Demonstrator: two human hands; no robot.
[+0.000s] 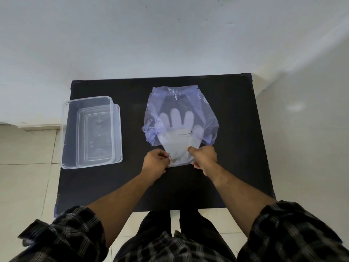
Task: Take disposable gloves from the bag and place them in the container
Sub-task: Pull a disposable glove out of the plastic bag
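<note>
A thin purple plastic bag (204, 112) lies flat on the black table (236, 152), right of centre. Clear disposable gloves (178, 142) stick out of its near opening, their fingers still inside the bag and the cuff end toward me. My left hand (155, 162) pinches the left corner of the cuff. My right hand (204, 156) pinches the right corner. A clear rectangular plastic container (65, 133) stands open at the table's left side, with nothing visible inside.
A white wall rises behind the table. Pale floor tiles show on the left and between the table's front edge and my legs. The table's front half, between my forearms and beside them, is bare black surface.
</note>
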